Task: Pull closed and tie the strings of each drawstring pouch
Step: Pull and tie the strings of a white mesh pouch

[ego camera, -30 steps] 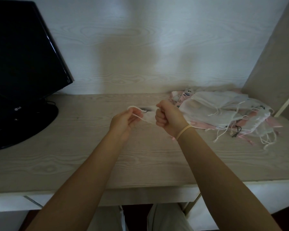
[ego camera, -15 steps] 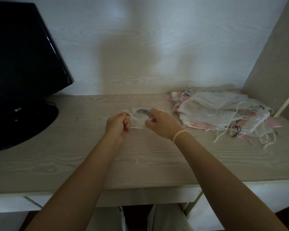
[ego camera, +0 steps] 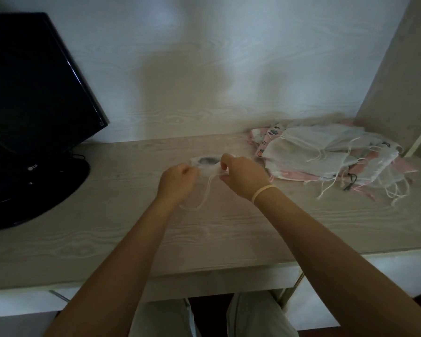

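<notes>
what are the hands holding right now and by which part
Both the left hand and right hand pinch the thin white drawstrings of a small sheer white fabric pouch, near its mouth.

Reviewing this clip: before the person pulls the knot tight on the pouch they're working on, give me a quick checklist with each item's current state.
1. Left hand grips the pouch's string end: ok, fingers curled at it.
2. Right hand pinches the string: ok.
3. String free of snags: ok, its slack loop hangs between the hands down to the desk.
4. Sheer white pouch mouth drawn shut: cannot tell, hands cover it.
5. Knot already formed: cannot tell, too small and blurred.
6. Working pouch apart from the pile of pouches: ok, the pile lies to the right, apart.
</notes>
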Motion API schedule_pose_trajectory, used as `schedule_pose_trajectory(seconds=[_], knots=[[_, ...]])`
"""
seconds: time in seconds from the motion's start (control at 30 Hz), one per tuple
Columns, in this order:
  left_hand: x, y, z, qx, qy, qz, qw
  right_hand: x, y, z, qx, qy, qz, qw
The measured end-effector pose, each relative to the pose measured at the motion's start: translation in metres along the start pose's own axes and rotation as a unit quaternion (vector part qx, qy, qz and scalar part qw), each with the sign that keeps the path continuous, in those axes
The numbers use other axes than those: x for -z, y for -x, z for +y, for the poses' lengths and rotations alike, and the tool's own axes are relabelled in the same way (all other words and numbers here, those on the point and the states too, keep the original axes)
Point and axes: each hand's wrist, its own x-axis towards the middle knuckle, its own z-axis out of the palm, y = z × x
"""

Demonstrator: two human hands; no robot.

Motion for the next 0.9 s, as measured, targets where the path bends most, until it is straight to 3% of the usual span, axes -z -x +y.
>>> schedule_pose_trajectory(seconds=[0.07,0.13,0.23,0.3,0.4,0.47,0.7,0.9], knots=[[-0.004,0.003,0.012,0.040,0.109,-0.090,0.989,0.001,0.000,-0.003,0.000,-0.018,0.009,1.000],[-0.007,0.009,0.019,0.078,0.244,-0.149,0.955,0.002,0.001,-0.005,-0.010,-0.050,0.019,0.999],[-0.012,0.016,0.021,0.137,0.392,-0.156,0.896,0.002,0.002,-0.010,-0.025,-0.090,0.020,0.995],[-0.014,0.017,0.023,0.160,0.392,-0.140,0.895,0.003,0.001,-0.010,-0.026,-0.096,0.025,0.995],[-0.013,0.016,0.018,0.152,0.278,-0.128,0.940,0.003,0.002,-0.008,-0.037,-0.085,0.035,0.995],[-0.008,0.015,0.016,0.141,0.241,-0.139,0.950,0.003,0.003,-0.005,-0.046,-0.074,0.047,0.995],[-0.002,0.012,0.025,-0.014,0.279,-0.122,0.952,0.004,0.003,-0.007,-0.052,-0.066,0.026,0.996],[-0.008,0.007,0.022,-0.031,0.301,-0.092,0.949,0.007,-0.001,-0.007,-0.015,-0.078,-0.005,0.997]])
